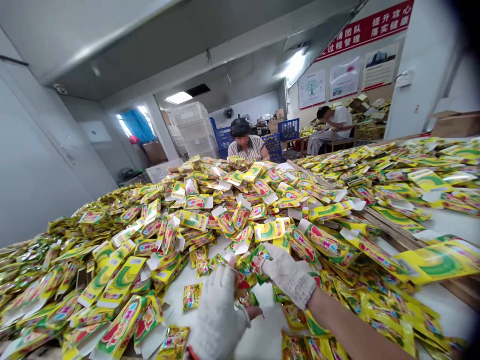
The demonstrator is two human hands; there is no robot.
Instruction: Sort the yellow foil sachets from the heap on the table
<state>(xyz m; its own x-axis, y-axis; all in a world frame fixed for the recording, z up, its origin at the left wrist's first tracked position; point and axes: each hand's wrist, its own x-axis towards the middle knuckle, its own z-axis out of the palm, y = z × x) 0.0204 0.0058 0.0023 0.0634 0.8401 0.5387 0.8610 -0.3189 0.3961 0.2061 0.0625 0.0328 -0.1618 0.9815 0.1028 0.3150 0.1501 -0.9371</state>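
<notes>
Both my hands wear white knit gloves with bare fingertips. My left hand [219, 312] is low in the middle, its fingers curled round small yellow and red sachets [243, 289]. My right hand [288, 275] is just to its right, fingers closed on a green and yellow sachet [258, 256] at the edge of the heap. A loose sachet [192, 296] lies on the white table [262, 335] left of my left hand. Flattened yellow cartons [123, 275] lie further left.
A big heap of yellow packets and cartons [225, 200] covers the table ahead and to both sides. A person in a striped shirt [245, 142] sits behind it. Another person [332, 125] sits at the back right. White crates [193, 127] and blue crates [288, 129] stand behind.
</notes>
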